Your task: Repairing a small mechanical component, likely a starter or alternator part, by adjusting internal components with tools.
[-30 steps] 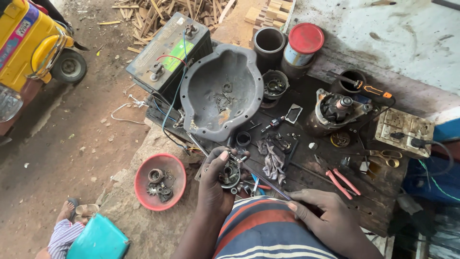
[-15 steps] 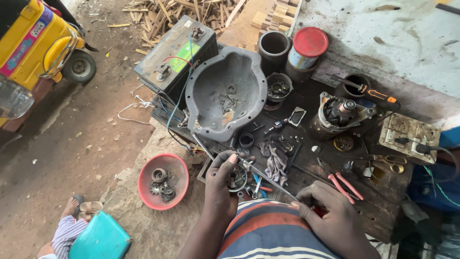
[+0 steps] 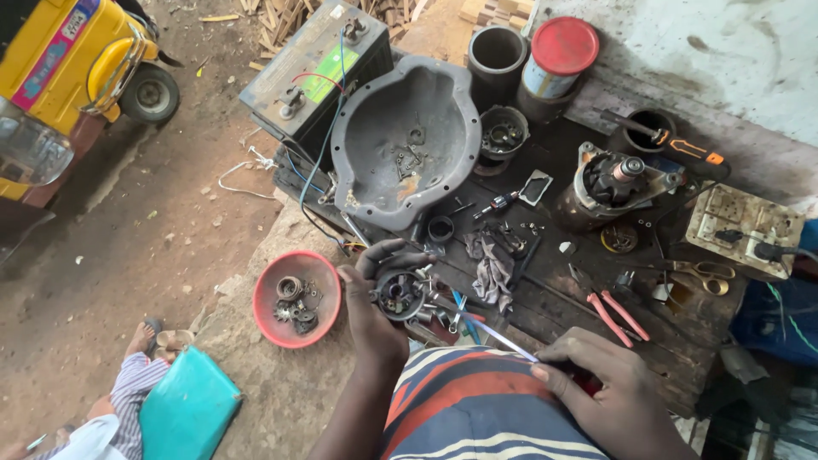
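Note:
My left hand (image 3: 375, 298) grips a round, greasy metal motor part (image 3: 400, 293) at the near edge of a dark, oily wooden workbench (image 3: 554, 298). My right hand (image 3: 601, 379) sits lower right, over my striped shirt, fingers closed on a thin light rod-like tool (image 3: 498, 336) whose tip points toward the round part. A red bowl (image 3: 268, 319) of small gears and washers sits just left of my left hand.
A large grey metal housing (image 3: 375, 170) and a black battery (image 3: 294, 72) lie at the back. A starter motor (image 3: 609, 183), red-handled pliers (image 3: 613, 313), scissors (image 3: 707, 274), a grey rag (image 3: 492, 271), a red-lidded can (image 3: 558, 55) and a wall socket box (image 3: 741, 226) fill the bench. A yellow vehicle (image 3: 68, 77) stands left; another person's foot (image 3: 141, 341) is lower left.
The view has shifted slightly. My left hand keeps hold of the round part, and my right hand with the thin tool has edged nearer to it.

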